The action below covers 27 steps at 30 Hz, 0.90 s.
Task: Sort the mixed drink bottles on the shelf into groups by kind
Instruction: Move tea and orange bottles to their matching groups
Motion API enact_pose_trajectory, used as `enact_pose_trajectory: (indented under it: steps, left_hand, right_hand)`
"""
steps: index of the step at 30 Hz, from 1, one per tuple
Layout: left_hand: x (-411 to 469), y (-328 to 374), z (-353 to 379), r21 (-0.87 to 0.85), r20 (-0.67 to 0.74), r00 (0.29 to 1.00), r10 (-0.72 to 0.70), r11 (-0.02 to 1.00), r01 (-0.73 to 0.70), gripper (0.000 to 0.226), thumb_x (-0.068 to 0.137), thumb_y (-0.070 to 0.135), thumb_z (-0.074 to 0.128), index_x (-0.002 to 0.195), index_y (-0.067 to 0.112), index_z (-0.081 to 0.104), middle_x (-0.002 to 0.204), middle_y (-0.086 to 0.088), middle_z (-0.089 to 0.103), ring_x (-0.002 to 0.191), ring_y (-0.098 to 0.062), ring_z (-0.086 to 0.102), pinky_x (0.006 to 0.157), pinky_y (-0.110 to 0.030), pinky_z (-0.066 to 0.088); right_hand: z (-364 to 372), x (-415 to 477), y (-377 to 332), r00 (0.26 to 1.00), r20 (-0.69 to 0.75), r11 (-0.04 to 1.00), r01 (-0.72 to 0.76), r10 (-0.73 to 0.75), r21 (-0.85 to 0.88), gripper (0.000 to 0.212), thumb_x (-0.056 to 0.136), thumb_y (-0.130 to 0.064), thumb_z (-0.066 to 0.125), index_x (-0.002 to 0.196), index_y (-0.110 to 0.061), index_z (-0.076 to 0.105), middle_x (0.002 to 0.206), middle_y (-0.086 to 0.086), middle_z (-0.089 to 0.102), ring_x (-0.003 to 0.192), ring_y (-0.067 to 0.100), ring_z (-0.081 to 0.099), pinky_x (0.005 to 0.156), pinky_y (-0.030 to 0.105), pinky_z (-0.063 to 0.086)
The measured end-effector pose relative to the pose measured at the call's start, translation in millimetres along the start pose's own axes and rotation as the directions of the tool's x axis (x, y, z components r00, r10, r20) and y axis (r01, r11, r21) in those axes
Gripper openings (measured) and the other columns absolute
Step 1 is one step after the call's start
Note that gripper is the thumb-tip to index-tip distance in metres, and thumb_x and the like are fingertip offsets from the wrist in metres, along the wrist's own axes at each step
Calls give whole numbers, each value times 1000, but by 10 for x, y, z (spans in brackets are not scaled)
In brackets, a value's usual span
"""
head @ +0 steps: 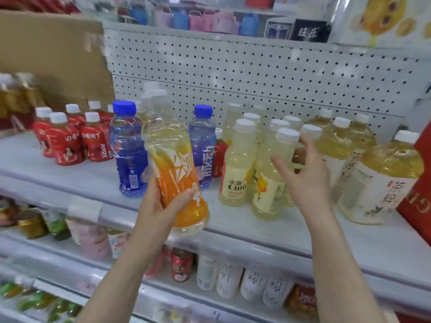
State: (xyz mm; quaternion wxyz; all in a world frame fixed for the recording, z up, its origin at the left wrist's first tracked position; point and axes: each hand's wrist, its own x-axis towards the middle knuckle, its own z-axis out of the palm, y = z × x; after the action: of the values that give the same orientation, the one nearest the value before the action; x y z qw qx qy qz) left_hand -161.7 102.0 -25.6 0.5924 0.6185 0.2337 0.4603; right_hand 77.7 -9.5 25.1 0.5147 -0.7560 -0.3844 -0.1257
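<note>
Over the front lip of the white metal shelf (70, 178), the left hand (161, 206) grips a clear plastic bottle with an orange label (172, 159) low on its body. The fingers curl round the label and the bottle tilts, white cap leaning away. It is full of pale yellow drink, so I judge it fairly heavy; the thin wall would give a little and the glossy film looks slippery, so the narrower waist is the surest hold. The right hand (303, 173) is spread and holds nothing, its fingertips near the white caps of the pale lemon bottles (235, 169); I cannot tell whether they touch. Those bottles stand full in a cluster. To their left are two blue-capped bottles of blue drink (128, 150) and small red-labelled juice bottles (93, 141), and to the right large round bottles of golden tea (382, 180).
</note>
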Motion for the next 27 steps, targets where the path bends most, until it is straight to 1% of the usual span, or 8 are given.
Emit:
enact_pose_trajectory:
  steps: [6, 11, 14, 16, 18, 21, 24, 27]
  left_hand:
    - [230, 48, -531, 4, 74, 997, 35, 999, -35, 60, 75, 32, 78, 128, 36, 50, 111, 17, 71, 101, -4, 69, 74, -18, 57]
    - [306, 120, -812, -10, 148, 987, 53, 999, -52, 60, 78, 36, 70, 135, 32, 49, 120, 13, 69, 108, -7, 67, 87, -30, 57]
    - [317, 147, -996, 14, 193, 980, 39, 999, -43, 54, 82, 42, 75, 129, 44, 49, 117, 22, 68, 107, -2, 67, 90, -32, 55]
    - [316, 170, -1107, 28, 220, 975, 25, 999, -32, 57, 78, 49, 77, 126, 52, 47, 116, 28, 66, 107, 1, 66, 90, -32, 55]
    - [321, 176, -1223, 44, 238, 971, 19, 999, -31, 61, 74, 52, 76, 127, 55, 45, 118, 30, 65, 109, 2, 65, 90, -33, 55]
    - [315, 173, -1403, 51, 252, 967, 30, 998, -44, 70, 67, 57, 75, 130, 53, 45, 121, 27, 65, 112, -1, 64, 92, -35, 54]
    - [304, 148, -1602, 42, 248, 968, 28, 998, -40, 68, 64, 58, 71, 128, 52, 47, 122, 22, 67, 112, -5, 65, 94, -40, 54]
    - [320, 78, -1778, 5, 234, 972, -8, 1000, 7, 71, 66, 56, 70, 132, 48, 46, 123, 18, 67, 112, -8, 66, 94, -41, 54]
  right_hand:
    - [167, -60, -177, 994, -91, 993, -72, 64, -90, 61, 91, -38, 70, 145, -27, 44, 130, -1, 66, 118, 20, 62, 100, 49, 49]
    - [260, -130, -416, 971, -193, 964, -177, 138, -200, 67, 93, -34, 69, 151, -21, 38, 138, 7, 58, 126, 28, 54, 106, 46, 43]
    - [498, -246, -832, 905, -401, 924, -25, -141, -382, 60, 94, -20, 64, 148, -10, 38, 139, 16, 49, 127, 33, 45, 105, 40, 35]
    - [814, -234, -1129, 910, -321, 923, 140, -262, -357, 57, 93, -16, 63, 145, -8, 41, 133, 15, 53, 123, 32, 48, 104, 37, 35]
    - [1162, -129, -1312, 981, -121, 963, 120, -152, -240, 64, 95, -23, 65, 149, -10, 35, 136, 12, 54, 125, 29, 50, 99, 32, 37]
    - [1587, 18, -1329, 992, 56, 990, -112, 117, -83, 76, 93, -33, 69, 151, -12, 27, 139, 10, 52, 125, 27, 53, 88, 28, 36]
    - [1814, -2, -1189, 968, 23, 968, -250, 250, 14, 75, 86, -39, 75, 144, -12, 35, 135, 8, 52, 122, 27, 55, 86, 29, 39]
    - [1893, -100, -1047, 970, -58, 972, -234, 235, 31, 76, 81, -44, 79, 137, -10, 40, 129, 8, 53, 118, 26, 55, 90, 31, 43]
